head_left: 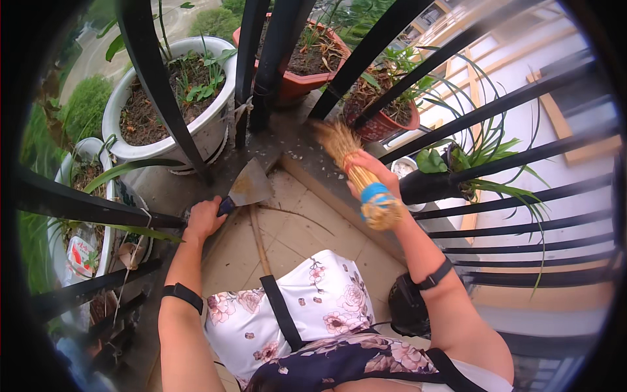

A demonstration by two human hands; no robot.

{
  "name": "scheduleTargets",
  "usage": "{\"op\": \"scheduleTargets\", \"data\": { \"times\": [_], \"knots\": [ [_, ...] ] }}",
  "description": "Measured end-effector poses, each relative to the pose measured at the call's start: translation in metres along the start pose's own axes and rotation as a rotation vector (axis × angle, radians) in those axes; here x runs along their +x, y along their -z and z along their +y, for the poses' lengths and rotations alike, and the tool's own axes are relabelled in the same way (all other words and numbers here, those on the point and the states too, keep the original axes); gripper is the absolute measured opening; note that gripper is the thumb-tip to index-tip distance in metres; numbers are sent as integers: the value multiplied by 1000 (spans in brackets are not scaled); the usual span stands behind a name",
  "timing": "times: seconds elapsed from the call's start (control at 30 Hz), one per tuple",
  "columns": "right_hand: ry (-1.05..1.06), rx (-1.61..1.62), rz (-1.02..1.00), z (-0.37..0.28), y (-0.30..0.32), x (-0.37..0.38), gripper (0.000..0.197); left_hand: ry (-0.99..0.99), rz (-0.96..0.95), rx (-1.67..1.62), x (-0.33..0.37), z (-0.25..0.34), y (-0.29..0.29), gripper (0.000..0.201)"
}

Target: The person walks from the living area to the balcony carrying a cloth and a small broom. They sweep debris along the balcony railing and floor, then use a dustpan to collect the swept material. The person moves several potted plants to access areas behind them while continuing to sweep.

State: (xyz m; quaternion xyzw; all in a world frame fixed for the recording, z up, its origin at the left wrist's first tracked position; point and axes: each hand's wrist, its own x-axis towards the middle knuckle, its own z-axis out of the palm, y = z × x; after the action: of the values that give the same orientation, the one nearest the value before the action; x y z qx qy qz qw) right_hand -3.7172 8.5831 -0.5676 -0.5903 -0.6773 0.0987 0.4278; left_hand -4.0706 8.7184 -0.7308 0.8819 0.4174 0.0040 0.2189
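My left hand (206, 218) grips a putty knife by its dark handle; the broad, stained metal blade (251, 185) hangs by the inner corner of the concrete ledge (307, 171). My right hand (373, 171) is wrapped around a short straw whisk broom (382, 208) bound with blue and red bands. Its bristle tips, slightly blurred, are at the ledge below the railing bars, close to a red flowerpot (408, 121). Pale specks of debris lie scattered along the ledge. Just below the blade, a thin wooden stick (259, 242) runs down toward my apron (346, 291).
Black railing bars (248, 59) enclose the corner. Beyond them stand a white pot (112, 127), a terracotta planter (310, 80) and a long white planter (55, 189). A spiky plant (486, 160) pokes through at right. Beige floor tiles (304, 219) lie below the ledge.
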Motion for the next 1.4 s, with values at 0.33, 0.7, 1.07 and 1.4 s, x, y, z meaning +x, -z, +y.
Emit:
{"op": "scheduleTargets", "data": {
  "times": [0.33,0.7,1.07,1.4],
  "knots": [
    [68,185,26,18,-2,-18,39,36,-37,-37,-2,-8,1,39],
    [129,58,-126,-42,-21,11,44,-21,15,4,-8,-20,1,39],
    [135,-549,-29,31,-164,104,37,-14,2,-4,-15,-31,6,38],
    [35,639,-247,-4,-68,100,35,-18,5,-15,-37,-48,9,39]
  ]
}}
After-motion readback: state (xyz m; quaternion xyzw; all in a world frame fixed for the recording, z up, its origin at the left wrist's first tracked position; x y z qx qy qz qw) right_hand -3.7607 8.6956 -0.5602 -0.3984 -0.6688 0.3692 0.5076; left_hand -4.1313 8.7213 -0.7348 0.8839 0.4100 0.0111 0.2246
